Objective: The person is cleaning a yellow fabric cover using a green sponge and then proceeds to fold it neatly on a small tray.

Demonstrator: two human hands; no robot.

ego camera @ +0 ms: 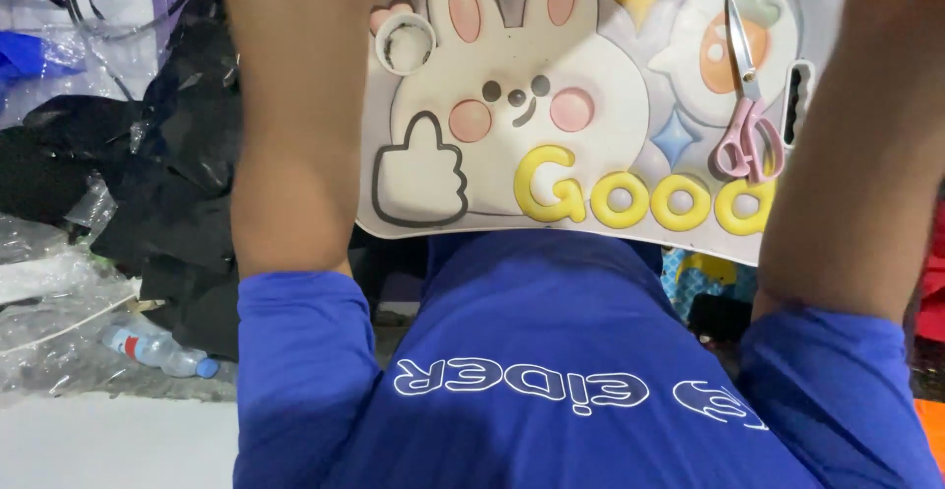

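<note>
One head camera only, and it looked steeply down the person's own chest. The blue shirt filled the bottom of the frame, very close. The lap tray sat just beyond at top centre, with forearms rising past both upper edges.

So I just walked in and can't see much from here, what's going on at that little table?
A person in a blue shirt sits at a small lap table with a cartoon rabbit design. Both forearms are raised and run out of the top of the picture, so the hands are not in view and what they hold cannot be told. Pink-handled scissors lie untouched on the table's right side. A plastic bottle lies on the floor to the left, beside black bags.
</note>
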